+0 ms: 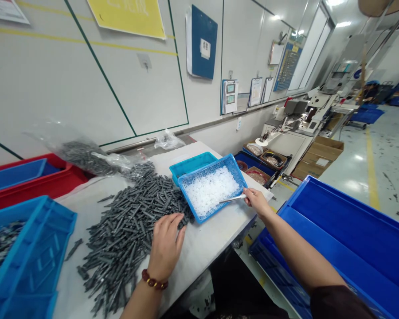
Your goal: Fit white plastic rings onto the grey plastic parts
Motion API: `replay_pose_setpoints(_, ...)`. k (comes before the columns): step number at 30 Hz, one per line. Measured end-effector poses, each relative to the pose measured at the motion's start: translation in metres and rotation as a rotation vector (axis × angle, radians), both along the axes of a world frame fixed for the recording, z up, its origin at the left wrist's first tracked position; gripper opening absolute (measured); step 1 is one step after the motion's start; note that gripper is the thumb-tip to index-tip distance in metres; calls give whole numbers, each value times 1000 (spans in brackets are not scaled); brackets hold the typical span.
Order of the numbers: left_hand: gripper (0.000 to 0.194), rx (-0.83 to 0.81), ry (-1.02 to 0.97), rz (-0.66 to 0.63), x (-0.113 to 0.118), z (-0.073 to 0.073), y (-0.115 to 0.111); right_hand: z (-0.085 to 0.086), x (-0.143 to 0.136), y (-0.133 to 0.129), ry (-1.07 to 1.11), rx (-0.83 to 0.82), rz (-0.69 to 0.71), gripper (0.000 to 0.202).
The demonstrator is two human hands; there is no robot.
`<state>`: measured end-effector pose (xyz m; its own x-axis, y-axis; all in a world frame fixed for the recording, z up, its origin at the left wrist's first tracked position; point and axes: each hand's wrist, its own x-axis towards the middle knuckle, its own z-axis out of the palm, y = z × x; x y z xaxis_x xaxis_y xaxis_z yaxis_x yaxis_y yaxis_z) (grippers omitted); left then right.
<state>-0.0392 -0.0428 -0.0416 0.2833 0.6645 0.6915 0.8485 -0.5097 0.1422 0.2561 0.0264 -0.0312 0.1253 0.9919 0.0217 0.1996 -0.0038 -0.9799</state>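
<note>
My right hand [255,200] grips slim metal tweezers [233,199], their tip reaching low over the near right part of a blue plastic basket [199,217]. Small white translucent pieces [213,188] fill the basket, which is tilted and overlaps a teal tray [189,165] behind it. At the right edge of a heap of dark grey plastic parts [129,221] rests my left hand [168,241], a beaded bracelet on its wrist. Its thumb stands apart from the curved fingers, with dark parts showing in the gap; I see nothing held there.
A blue bin [29,261] of grey parts stands at the left, before a red bin [29,188]. A clear bag [83,155] of parts lies at the back. Large blue crates [346,235] stand right of the white-covered table [216,237]. Machinery [295,128] stands beyond.
</note>
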Motion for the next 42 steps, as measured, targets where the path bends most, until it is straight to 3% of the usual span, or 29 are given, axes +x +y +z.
replay_pose_setpoints(9, 24, 11, -7, -28, 2, 0, -1, -1, -13, -3, 99, -9, -52, 43)
replay_pose_setpoints(17, 25, 8, -6, -29, 6, -5, -2, 14, -34, -24, 142, -1, -9, 40)
replay_pose_setpoints(23, 24, -92, 107, -14, 9, -3, -5, 25, -63, -47, -103, 136, 102, 38)
replay_pose_setpoints(29, 31, -45, 159, -36, 12, 0, -8, 31, -79, -57, -307, 284, 78, 32)
replay_pose_setpoints(36, 31, -24, 173, -100, 15, -3, -10, 10, -111, -64, -329, 362, 111, 29)
replay_pose_setpoints(42, 27, -36, 200, -165, 19, -3, -12, -8, -121, -68, -246, 310, 255, 29)
